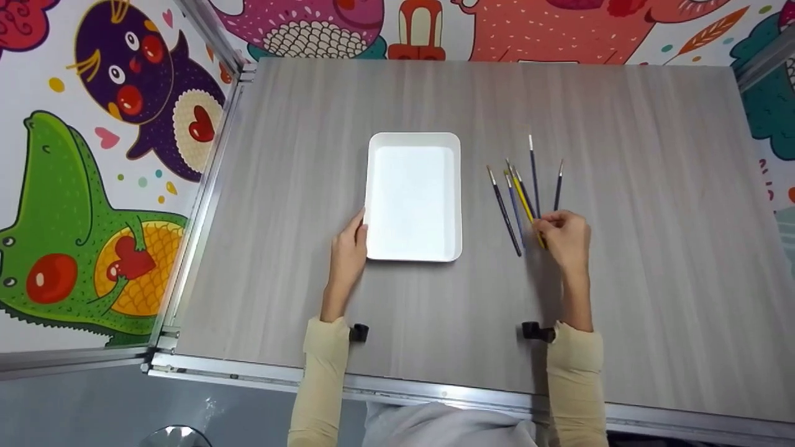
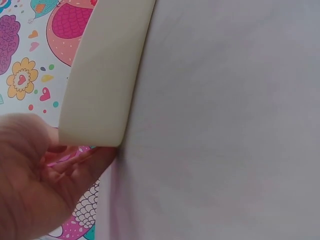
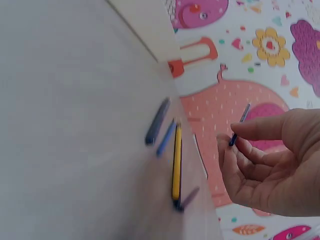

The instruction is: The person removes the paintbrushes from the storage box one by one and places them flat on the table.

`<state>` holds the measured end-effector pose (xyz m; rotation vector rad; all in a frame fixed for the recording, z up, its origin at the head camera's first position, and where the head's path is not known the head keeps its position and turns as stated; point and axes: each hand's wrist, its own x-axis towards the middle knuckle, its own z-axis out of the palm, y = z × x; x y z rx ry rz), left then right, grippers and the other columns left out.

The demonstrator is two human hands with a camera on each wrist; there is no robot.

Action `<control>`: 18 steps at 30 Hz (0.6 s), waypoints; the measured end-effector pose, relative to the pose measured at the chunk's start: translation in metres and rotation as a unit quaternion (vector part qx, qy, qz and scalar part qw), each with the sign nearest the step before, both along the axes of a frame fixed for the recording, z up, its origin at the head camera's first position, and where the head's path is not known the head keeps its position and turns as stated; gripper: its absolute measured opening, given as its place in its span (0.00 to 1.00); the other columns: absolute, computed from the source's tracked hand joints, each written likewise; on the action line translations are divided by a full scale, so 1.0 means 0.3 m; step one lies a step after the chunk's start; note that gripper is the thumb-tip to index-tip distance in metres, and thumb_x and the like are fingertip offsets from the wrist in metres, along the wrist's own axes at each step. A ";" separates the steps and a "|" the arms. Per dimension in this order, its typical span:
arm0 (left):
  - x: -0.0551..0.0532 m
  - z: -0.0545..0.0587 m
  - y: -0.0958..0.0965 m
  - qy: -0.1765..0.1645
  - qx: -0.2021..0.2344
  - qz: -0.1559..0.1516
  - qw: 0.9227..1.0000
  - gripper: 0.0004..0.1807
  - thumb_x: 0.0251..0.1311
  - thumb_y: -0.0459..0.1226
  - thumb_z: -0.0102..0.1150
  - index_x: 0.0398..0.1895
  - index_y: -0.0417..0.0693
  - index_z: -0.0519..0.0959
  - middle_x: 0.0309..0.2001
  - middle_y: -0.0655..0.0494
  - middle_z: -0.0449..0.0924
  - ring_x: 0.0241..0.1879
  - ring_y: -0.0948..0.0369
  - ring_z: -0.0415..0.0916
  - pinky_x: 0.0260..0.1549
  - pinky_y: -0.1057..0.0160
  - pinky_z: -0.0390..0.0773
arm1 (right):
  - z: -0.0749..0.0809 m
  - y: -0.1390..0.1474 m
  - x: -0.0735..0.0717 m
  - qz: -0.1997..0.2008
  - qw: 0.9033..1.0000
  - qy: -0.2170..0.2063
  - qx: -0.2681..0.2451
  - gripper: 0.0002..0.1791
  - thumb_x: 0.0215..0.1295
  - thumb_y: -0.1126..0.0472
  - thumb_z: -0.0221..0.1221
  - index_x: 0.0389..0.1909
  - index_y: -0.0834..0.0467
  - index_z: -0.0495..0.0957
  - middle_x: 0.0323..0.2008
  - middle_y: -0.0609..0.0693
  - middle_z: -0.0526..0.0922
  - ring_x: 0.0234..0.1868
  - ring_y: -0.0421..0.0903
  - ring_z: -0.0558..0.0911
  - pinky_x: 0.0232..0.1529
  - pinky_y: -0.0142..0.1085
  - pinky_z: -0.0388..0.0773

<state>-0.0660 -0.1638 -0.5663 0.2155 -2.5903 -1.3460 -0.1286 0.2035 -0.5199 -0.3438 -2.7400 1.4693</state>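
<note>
A white rectangular tray [image 1: 414,198] lies on the table. My left hand [image 1: 349,251] holds its left side near the front corner; in the left wrist view, the fingers [image 2: 92,167] lie against the tray's wall [image 2: 102,75], and the thumb's tip is partly hidden. Above the table to the right, my right hand [image 1: 566,239] pinches a thin dark blue paintbrush [image 3: 241,124] between thumb and fingertips. Below that hand lie several paintbrushes, including a black one [image 1: 504,211], a blue one [image 1: 515,208] and a yellow one [image 1: 523,192].
Another dark paintbrush [image 1: 558,185] points away just beyond the right hand. Metal rails edge the wood-grain table [image 1: 671,248], and printed cartoon walls [image 1: 143,155] stand at the left, back and right. Black wrist mounts [image 1: 359,333] sit at both sleeves.
</note>
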 end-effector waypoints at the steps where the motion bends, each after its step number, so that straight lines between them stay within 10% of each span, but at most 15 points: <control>1: 0.001 0.000 -0.001 -0.001 0.000 0.001 1.000 0.21 0.70 0.33 0.48 0.65 0.40 0.70 0.49 0.38 0.79 0.28 0.56 0.71 0.34 0.56 0.74 | -0.002 0.012 0.002 -0.007 1.000 -0.005 0.005 0.07 0.58 0.68 0.62 0.33 0.70 0.81 0.25 0.54 0.80 0.20 0.36 0.74 0.20 0.25 0.70; 18: 0.002 0.002 0.002 -0.002 0.003 0.002 1.000 0.21 0.70 0.32 0.48 0.64 0.38 0.70 0.55 0.39 0.76 0.37 0.56 0.76 0.38 0.56 0.75 | -0.077 0.144 0.034 -0.075 0.993 -0.029 0.090 0.09 0.62 0.65 0.60 0.33 0.70 0.81 0.28 0.58 0.79 0.26 0.46 0.72 0.25 0.29 0.66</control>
